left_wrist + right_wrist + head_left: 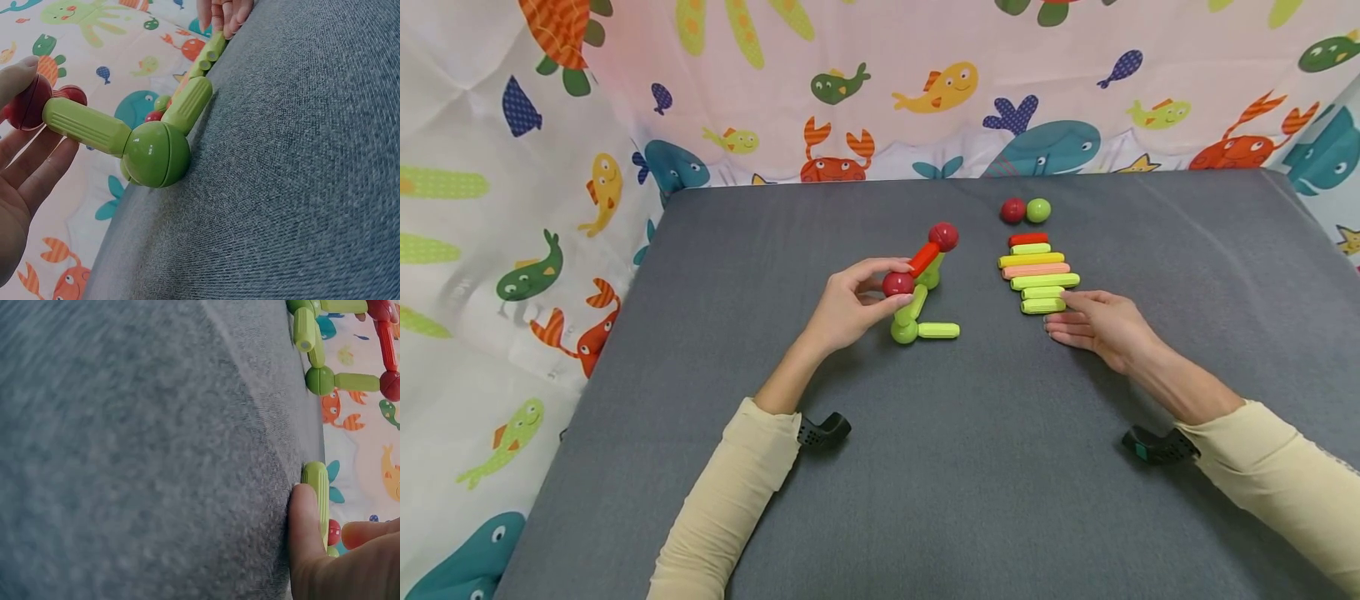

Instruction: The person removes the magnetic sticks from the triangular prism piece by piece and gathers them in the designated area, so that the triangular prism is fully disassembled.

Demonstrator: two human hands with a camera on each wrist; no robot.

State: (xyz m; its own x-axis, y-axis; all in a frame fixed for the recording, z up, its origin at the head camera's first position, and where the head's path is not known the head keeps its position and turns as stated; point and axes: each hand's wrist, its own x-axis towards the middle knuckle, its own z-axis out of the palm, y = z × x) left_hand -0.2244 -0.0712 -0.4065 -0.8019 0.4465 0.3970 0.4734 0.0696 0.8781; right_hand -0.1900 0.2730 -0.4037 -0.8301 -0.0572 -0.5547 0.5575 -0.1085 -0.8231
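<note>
My left hand (850, 304) pinches a red ball (898, 284) at an upper corner of a square frame of toy balls and rods standing upright. A red rod (923, 260) joins it to a second red ball (943, 237). Two green balls, the nearer one (156, 153) large in the left wrist view, form the lower corners, linked by green rods. One green rod (938, 331) sticks out rightward from the nearer green ball. Fingers extended, my right hand (1108, 329) touches the nearest green rod (1042, 306) in a row; its thumb (305, 512) lies along that rod.
Several loose rods lie side by side, among them a yellow rod (1032, 260), a pink rod (1036, 271) and a short red rod (1028, 239). Beyond them sit a loose red ball (1012, 210) and green ball (1038, 210). A printed curtain (880, 33) borders the grey table (925, 500).
</note>
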